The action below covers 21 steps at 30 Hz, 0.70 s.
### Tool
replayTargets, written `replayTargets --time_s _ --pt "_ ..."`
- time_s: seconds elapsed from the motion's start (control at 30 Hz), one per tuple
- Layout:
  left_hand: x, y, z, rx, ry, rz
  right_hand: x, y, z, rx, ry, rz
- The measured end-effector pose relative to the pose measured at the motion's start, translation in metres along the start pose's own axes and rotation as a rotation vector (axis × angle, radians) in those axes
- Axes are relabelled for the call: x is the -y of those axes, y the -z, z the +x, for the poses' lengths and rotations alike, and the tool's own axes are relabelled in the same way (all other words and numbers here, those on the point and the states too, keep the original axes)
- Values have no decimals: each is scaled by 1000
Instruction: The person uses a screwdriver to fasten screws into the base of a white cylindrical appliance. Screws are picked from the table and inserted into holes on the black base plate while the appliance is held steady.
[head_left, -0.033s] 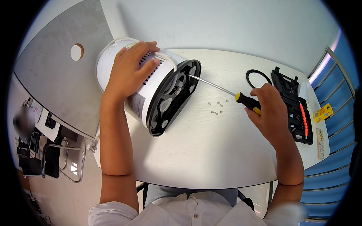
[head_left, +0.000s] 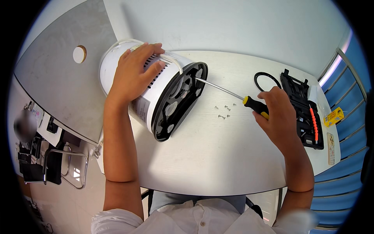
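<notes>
A white rounded appliance (head_left: 138,105) lies on its side at the table's left, with slotted vents, a white handle or cord, and its black underside (head_left: 181,101) turned to the right. My left hand (head_left: 136,70) rests on top of its casing, fingers and thumb spread. In my right hand (head_left: 278,113) is a screwdriver (head_left: 255,106) with a black and yellow handle, gripped between thumb and fingers. Its long shaft points left, and the tip reaches into the upper part of the underside; what it touches there is hidden. Several small screws (head_left: 224,111) lie loose between the appliance and my right hand.
A black ring (head_left: 256,80) lies beyond my right hand. An open black tool case (head_left: 298,91) holds an orange flexible shaft (head_left: 314,124); a yellow box (head_left: 334,117) sits beside it. A grey table (head_left: 58,74) adjoins on the left, and a wall (head_left: 233,27) stands behind.
</notes>
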<state>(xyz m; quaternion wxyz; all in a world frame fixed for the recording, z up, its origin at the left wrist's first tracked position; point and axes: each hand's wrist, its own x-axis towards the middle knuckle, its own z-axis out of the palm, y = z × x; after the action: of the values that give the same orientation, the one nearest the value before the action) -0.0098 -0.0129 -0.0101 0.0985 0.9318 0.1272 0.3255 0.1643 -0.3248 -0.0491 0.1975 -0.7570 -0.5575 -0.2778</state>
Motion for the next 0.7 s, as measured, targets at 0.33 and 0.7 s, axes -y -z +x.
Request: replayTargets --time_s 0.33,0.7 --pt "-3 -1 0 -1 7 5 -3 -9 -1 306 -310 74" --pt "-1 -1 0 -4 6 11 2 10 -2 141 -91 90"
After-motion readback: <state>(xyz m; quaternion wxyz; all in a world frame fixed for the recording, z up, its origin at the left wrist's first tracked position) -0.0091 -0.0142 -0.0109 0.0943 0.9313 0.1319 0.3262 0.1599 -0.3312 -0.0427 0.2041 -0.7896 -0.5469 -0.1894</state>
